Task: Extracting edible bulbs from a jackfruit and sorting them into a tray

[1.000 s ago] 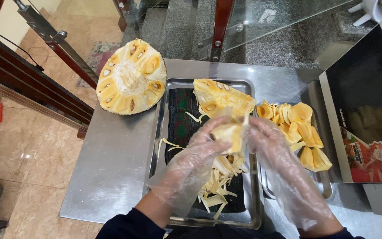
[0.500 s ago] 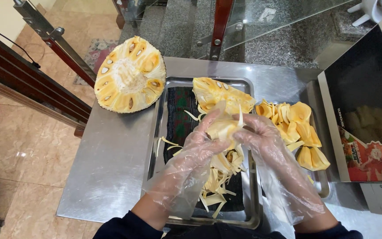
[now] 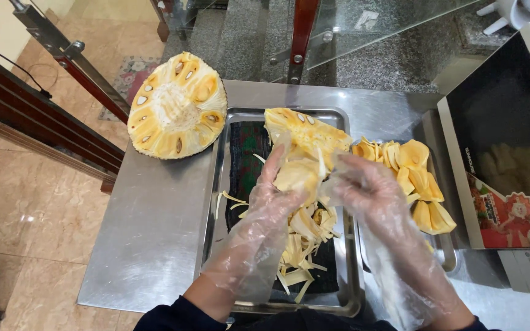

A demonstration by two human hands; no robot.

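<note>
Both my hands wear thin clear plastic gloves and meet over a steel tray (image 3: pixel 215 202). My left hand (image 3: pixel 272 193) and my right hand (image 3: pixel 366 187) together grip a pale yellow jackfruit pod (image 3: pixel 299 175), with white fibres hanging off it. Just behind the pod lies a jackfruit wedge (image 3: pixel 305 130) with several seeds showing. Under my hands sits a heap of pale fibre strips (image 3: pixel 302 242) on a dark cloth (image 3: pixel 245 156).
A cut jackfruit half (image 3: pixel 176 107) lies face up at the back left of the steel table (image 3: pixel 148 239). A second tray (image 3: pixel 446 254) on the right holds several cleaned yellow pods (image 3: pixel 415 178). A black box with a printed carton stands far right; a rail and tiled floor are at left.
My hands have drawn closer together around the pod and turned it, and the pod sits a little lower over the tray. The rest has stayed in place.
</note>
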